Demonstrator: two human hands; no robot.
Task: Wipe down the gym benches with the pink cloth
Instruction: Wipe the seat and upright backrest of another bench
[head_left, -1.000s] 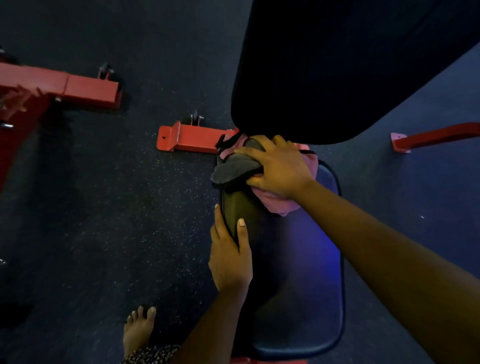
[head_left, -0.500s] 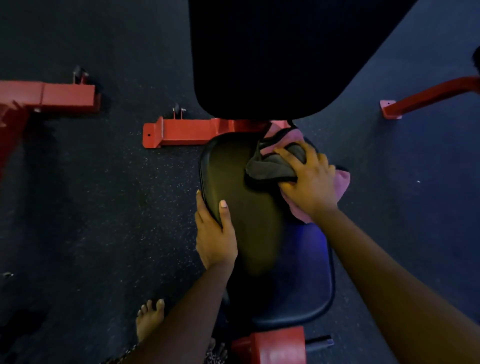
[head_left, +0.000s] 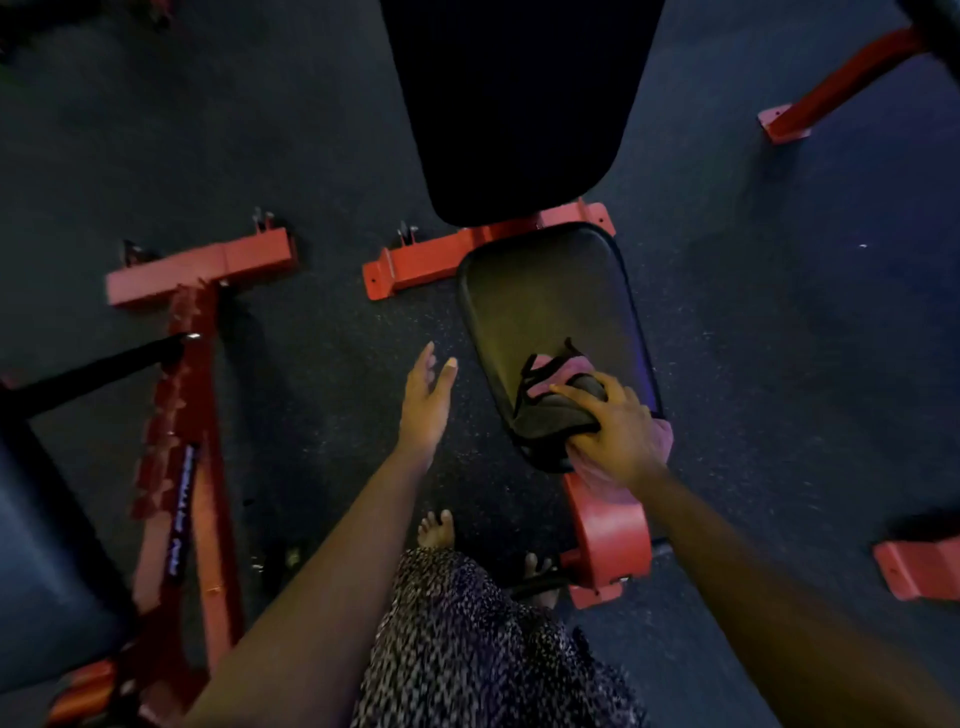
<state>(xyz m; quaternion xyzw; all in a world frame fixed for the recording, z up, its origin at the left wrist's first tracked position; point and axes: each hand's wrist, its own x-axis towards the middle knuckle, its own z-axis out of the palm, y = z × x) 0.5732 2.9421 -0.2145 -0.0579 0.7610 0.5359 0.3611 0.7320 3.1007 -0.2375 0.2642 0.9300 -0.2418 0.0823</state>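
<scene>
Pose: left hand (head_left: 428, 405) slack, fingers straight, holding nothing, over the floor (head_left: 311, 389) just beside the seat (head_left: 545, 301); right hand (head_left: 618, 436) curled down, gripping the cloth (head_left: 563, 371). Cloth bunched, mostly hidden under that hand, and its colour is muddy in the dim light. It lies on the seat's near end, apart from the left hand.

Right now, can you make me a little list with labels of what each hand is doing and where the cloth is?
left hand: open, fingers straight, beside the seat, touching nothing
right hand: grips the cloth, pressing it on the seat
cloth: bunched, at the seat's near end
backrest: black, beyond the seat
frame: red, on the floor
</scene>
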